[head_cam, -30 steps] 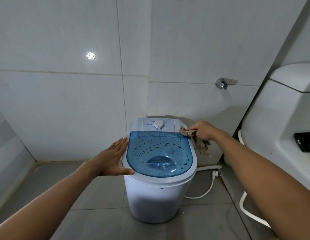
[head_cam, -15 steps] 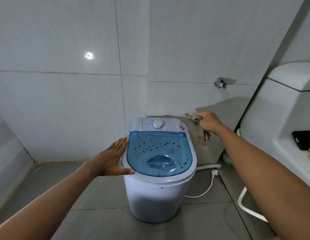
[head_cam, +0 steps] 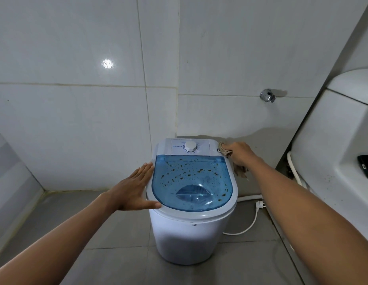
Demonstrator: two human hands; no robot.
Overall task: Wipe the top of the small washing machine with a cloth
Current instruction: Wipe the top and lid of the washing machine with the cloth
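Observation:
A small white washing machine (head_cam: 189,235) stands on the floor in the corner, with a see-through blue lid (head_cam: 191,182) speckled with dark spots and a white dial (head_cam: 190,146) on its rear panel. My left hand (head_cam: 131,188) lies flat and open against the machine's left rim. My right hand (head_cam: 239,152) grips a beige cloth (head_cam: 225,150) and presses it on the top's back right corner; the cloth's loose end (head_cam: 240,170) hangs below my wrist.
White tiled walls meet right behind the machine. A chrome tap (head_cam: 267,96) sticks out of the wall at right. A white toilet cistern (head_cam: 333,140) with a dark phone (head_cam: 366,166) fills the right side. A white cord and plug (head_cam: 259,205) lie on the grey floor.
My right hand lifted the cloth up off the machine to the right, then came back down onto the back right corner of the top. My left hand has stayed on the rim.

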